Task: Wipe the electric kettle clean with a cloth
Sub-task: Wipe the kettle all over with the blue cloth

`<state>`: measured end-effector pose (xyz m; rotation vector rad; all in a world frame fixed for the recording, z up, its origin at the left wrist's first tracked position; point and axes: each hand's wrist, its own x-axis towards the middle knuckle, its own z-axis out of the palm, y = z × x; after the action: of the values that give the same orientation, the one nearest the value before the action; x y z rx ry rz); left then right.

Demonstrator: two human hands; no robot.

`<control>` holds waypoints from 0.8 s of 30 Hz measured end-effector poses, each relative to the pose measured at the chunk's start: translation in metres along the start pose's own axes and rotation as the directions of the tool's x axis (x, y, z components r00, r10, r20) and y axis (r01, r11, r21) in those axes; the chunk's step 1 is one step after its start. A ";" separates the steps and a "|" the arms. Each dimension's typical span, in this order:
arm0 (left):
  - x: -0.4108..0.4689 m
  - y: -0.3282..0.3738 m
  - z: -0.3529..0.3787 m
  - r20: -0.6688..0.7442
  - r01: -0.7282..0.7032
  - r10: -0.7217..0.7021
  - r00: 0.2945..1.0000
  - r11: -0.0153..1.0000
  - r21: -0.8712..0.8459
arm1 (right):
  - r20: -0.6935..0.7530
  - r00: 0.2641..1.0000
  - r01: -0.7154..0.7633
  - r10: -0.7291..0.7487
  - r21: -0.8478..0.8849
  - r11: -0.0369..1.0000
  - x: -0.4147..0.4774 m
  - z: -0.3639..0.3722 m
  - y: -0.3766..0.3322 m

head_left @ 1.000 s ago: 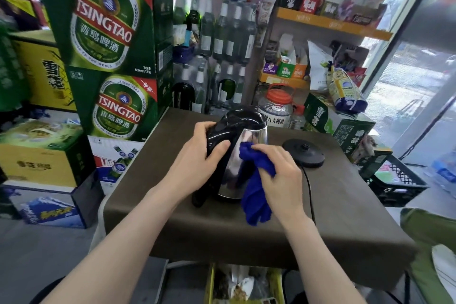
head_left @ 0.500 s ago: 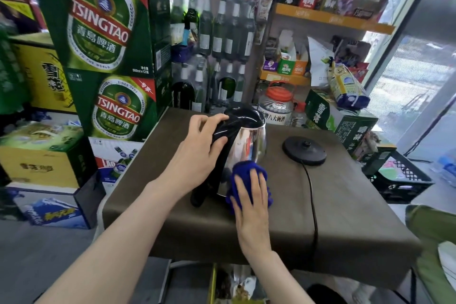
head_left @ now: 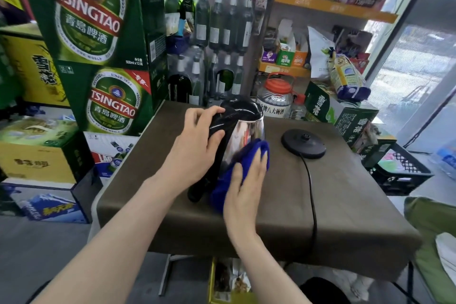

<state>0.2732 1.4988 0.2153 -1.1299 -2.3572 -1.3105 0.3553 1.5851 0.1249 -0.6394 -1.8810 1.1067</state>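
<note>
A steel electric kettle (head_left: 249, 131) with a black lid and black handle stands tilted on a brown-covered table (head_left: 345, 205). My left hand (head_left: 197, 140) grips the black handle near its top. My right hand (head_left: 246, 180) lies flat with fingers together, pressing a blue cloth (head_left: 251, 153) against the kettle's shiny side, low and to the right. The cloth hangs down to the table under my palm and hides the kettle's lower right part.
The kettle's round black base (head_left: 303, 143) sits to the right, its cord (head_left: 313, 205) running over the front edge. Green beer cartons (head_left: 98, 44) stack at the left, bottles (head_left: 222, 32) and a red-lidded jar (head_left: 276, 96) behind, a black crate (head_left: 399, 170) to the right.
My right hand with the cloth slid from the kettle's front down to its base, then up along the right side. The left hand kept hold of the handle.
</note>
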 end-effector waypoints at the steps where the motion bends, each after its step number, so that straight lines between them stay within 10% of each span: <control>1: 0.000 -0.001 0.000 0.008 -0.003 0.003 1.000 1.000 0.000 | 0.008 0.991 0.136 -0.136 -0.058 0.989 -0.003 0.005 -0.006; 5: 0.000 -0.005 -0.005 0.076 -0.016 0.015 0.997 1.000 0.007 | -0.013 0.945 0.325 -0.328 -0.089 0.941 0.051 -0.001 -0.028; 10: 0.013 -0.025 -0.029 0.175 -0.092 0.097 0.980 0.995 -0.035 | -0.033 0.987 -0.144 0.156 0.237 0.961 0.082 -0.024 -0.013; 16: 0.032 -0.043 -0.072 0.132 -0.091 0.066 0.989 0.977 0.195 | 0.120 0.920 -0.380 0.373 0.038 0.924 0.068 -0.050 0.025; 21: 0.031 -0.008 -0.043 0.183 -0.341 0.293 0.938 0.873 0.348 | -0.102 0.993 -0.021 0.053 0.294 0.956 0.041 -0.036 -0.026; 24: 0.029 -0.006 -0.035 0.178 -0.315 0.271 0.946 0.898 0.308 | -0.048 0.975 0.219 -0.216 0.055 0.974 -0.003 -0.006 -0.019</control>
<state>0.2433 1.4843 0.2468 -1.4230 -2.2632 -0.7233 0.3613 1.5764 0.1422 -0.4078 -1.8263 0.9955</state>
